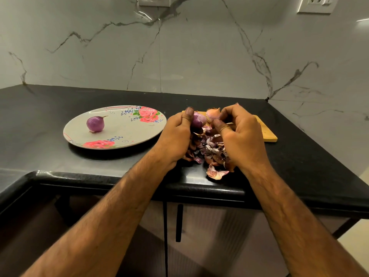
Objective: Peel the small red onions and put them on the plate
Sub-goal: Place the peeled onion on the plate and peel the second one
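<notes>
Purple-red and partly stripped, the small onion point(198, 119) sits at the fingertips of the left hand point(175, 136), whose thumb and fingers curl round it just above the near end of the wooden board point(267, 132). The right hand point(241, 136) is curled as well, its thumb and fingertips pinching a tan, papery piece point(212, 113) that touches the onion. Whether that piece is loosened skin or a second, unpeeled onion I cannot tell. An onion like this is probably light, firm and round, so it would roll if set down carelessly. Its bared flesh looks smooth and likely slick, while the dry skin seems brittle and apt to tear off in flakes. The best hold is probably round the belly, leaving the tip and root free so the skin can be started there. A heap of torn skins point(211, 145) lies under and between the hands, reaching the front edge of the black surface point(50, 100). One peeled onion point(95, 124) already stands on the plate point(127, 129), left of its middle. The plate is painted with pink roses and rests to the left, apart from the hands. No brand, label or writing can be read anywhere, not even on the white sockets point(317, 4) on the marbled wall.
</notes>
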